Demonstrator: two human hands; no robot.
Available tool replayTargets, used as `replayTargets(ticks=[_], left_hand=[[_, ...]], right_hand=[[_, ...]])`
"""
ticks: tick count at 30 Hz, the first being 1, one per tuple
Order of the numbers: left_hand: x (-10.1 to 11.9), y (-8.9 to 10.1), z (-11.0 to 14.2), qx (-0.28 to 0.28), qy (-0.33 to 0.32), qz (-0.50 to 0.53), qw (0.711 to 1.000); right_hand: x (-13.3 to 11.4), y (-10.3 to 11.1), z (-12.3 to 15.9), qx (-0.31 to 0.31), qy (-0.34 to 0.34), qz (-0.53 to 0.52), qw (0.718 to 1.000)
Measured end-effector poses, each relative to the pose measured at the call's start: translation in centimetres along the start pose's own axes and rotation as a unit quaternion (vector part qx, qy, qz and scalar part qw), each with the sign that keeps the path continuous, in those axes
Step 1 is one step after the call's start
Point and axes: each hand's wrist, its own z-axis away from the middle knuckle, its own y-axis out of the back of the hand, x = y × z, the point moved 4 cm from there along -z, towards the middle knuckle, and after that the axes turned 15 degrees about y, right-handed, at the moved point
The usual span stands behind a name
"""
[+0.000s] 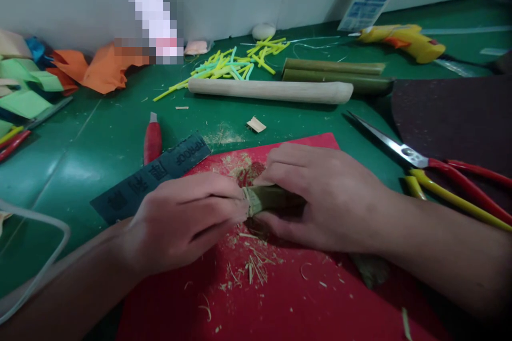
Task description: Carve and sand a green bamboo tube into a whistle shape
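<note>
A short green bamboo piece (272, 200) lies across the red sheet (304, 303), its pale rough-cut end facing left. My right hand (328, 197) grips it from above, thumb on the near side and fingers on the far side. At the cut end, the fingers of my left hand (192, 213) are pinched together and touch the rim; whatever sits between the fingertips is hidden. Bamboo shavings (256, 269) and dust are scattered below and behind the piece. Left of the hands, a dark strip printed with letters (160, 178) lies partly on the sheet, against a red-handled craft knife (152, 141).
On the green table (116, 117), a pale peeled bamboo stick (272, 90) lies before yellow and turquoise tube pieces (224, 66) and green bamboo halves (336, 77). Red-handled scissors (412, 155) lie right, a yellow glue gun (404, 41) behind. Orange paper (104, 69) sits far left.
</note>
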Motion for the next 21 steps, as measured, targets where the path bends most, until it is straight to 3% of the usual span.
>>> replayTargets(ticks=[10,17,21], left_hand=[[0.6,-0.7,-0.9,0.102,0.057,-0.081,0.99],[0.9,-0.4,-0.2,0.063,0.027,-0.076,0.995],[0.7,0.0,-0.3,0.095,0.035,-0.098,0.99]], right_hand=[[0.2,-0.1,-0.2,0.011,-0.033,0.031,0.999],[0.3,-0.2,-0.2,-0.01,-0.066,0.003,0.998],[0.2,-0.1,-0.2,-0.001,-0.063,0.015,0.998]])
